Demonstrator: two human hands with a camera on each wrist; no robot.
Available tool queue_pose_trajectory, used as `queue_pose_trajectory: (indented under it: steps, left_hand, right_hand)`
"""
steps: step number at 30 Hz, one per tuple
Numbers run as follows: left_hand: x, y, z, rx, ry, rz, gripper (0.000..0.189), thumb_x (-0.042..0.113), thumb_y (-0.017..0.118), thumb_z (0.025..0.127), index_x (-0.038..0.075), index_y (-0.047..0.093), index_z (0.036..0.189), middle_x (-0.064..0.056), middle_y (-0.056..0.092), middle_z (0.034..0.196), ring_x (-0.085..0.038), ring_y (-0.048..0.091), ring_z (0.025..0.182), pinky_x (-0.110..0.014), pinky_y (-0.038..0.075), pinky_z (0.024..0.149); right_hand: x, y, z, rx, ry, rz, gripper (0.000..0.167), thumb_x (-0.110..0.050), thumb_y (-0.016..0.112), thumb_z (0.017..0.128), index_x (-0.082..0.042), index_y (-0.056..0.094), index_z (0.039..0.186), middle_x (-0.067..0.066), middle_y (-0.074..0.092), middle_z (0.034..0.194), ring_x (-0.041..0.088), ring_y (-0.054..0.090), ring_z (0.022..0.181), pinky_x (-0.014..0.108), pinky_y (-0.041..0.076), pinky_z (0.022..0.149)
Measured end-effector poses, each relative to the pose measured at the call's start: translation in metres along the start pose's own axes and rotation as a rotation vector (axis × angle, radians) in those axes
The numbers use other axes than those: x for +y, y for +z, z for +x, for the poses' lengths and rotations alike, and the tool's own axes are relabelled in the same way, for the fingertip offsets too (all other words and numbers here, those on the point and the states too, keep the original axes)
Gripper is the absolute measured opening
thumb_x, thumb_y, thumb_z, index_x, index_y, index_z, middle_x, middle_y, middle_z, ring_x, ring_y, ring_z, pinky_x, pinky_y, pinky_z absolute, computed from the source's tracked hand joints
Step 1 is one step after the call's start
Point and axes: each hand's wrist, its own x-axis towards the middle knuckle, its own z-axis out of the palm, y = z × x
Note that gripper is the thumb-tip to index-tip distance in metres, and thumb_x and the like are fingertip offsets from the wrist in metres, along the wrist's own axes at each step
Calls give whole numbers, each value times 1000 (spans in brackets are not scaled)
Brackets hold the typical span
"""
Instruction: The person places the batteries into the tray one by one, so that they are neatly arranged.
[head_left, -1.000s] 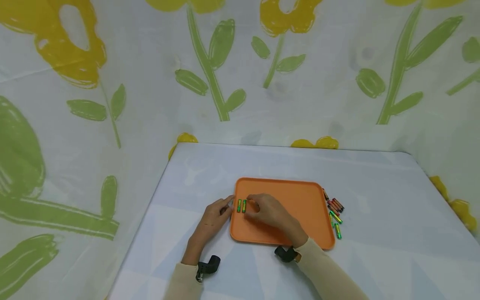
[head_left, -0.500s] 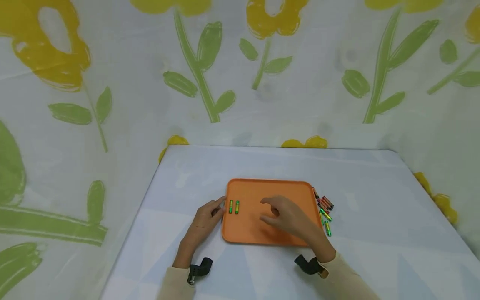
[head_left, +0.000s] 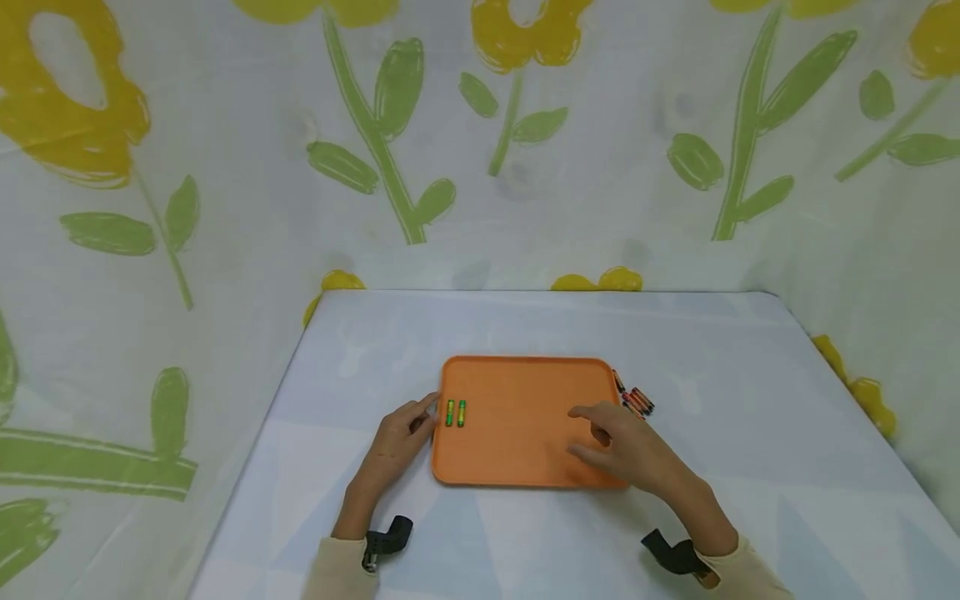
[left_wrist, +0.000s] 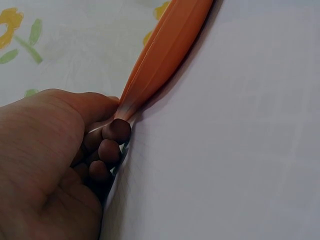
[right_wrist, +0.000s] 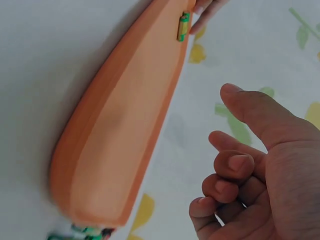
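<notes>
Two small green-and-yellow batteries (head_left: 455, 413) lie side by side near the left end of the orange tray (head_left: 517, 450). At the tray's left rim, my left hand (head_left: 397, 437) pinches the edge between thumb and fingers, seen close in the left wrist view with the thumb (left_wrist: 102, 105) right on the rim. My right hand (head_left: 626, 442) hovers over the tray's right end, thumb and index finger apart and the other fingers loosely curled, with nothing between them. Red-and-black batteries (head_left: 636, 402) lie beyond the tray's right edge, partly behind this hand.
More green batteries (right_wrist: 90, 230) show just past the tray's end in the right wrist view; in the head view my right hand hides them. A pale patterned cloth covers the table (head_left: 750, 400), and a flower-print curtain (head_left: 525, 208) rises behind it.
My right hand has moved away from the two green batteries, rightward across the tray to its right end. My left hand keeps to the left rim; the head view has shifted a little.
</notes>
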Motion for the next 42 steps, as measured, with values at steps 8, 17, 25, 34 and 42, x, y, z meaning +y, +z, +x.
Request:
queue_pose_trajectory:
  steps: [8, 17, 25, 34, 42]
  left_hand:
    - [-5, -1, 2, 1, 0, 27, 44, 23, 63, 101, 18, 57, 145, 6, 53, 81, -11, 46, 71, -26, 41, 62]
    - [-3, -2, 0, 13, -29, 38, 44, 21, 64, 101, 17, 58, 144, 4, 53, 81, -11, 46, 71, -26, 40, 62]
    - [0, -4, -1, 14, -48, 33, 43, 21, 63, 101, 21, 57, 144, 4, 53, 82, -13, 46, 72, -26, 40, 62]
    - [1, -1, -1, 10, -38, 27, 43, 20, 63, 101, 17, 57, 144, 5, 53, 82, -11, 45, 71, -25, 39, 62]
    - [3, 1, 0, 6, -51, 43, 43, 21, 63, 101, 18, 58, 144, 6, 53, 82, -11, 45, 70, -25, 39, 61]
  right_hand:
    - [17, -14, -23, 51, 29, -20, 41, -20, 85, 83, -5, 69, 118, -8, 42, 68, 6, 39, 64, 23, 34, 57]
    - [37, -22, -43, 72, 92, -51, 42, -17, 86, 80, -5, 71, 118, -13, 36, 68, 3, 36, 64, 23, 32, 53]
    - [54, -30, -55, 0, 152, -61, 46, -15, 86, 79, -4, 70, 120, -11, 36, 70, 1, 34, 64, 23, 33, 54]
    - [79, -33, -62, -166, 305, 8, 51, -29, 83, 84, -11, 66, 128, -8, 38, 68, 4, 34, 62, 25, 32, 54]
    - [90, -27, -61, -188, 261, -27, 51, -23, 84, 83, -7, 66, 128, -8, 40, 71, 3, 36, 65, 25, 33, 57]
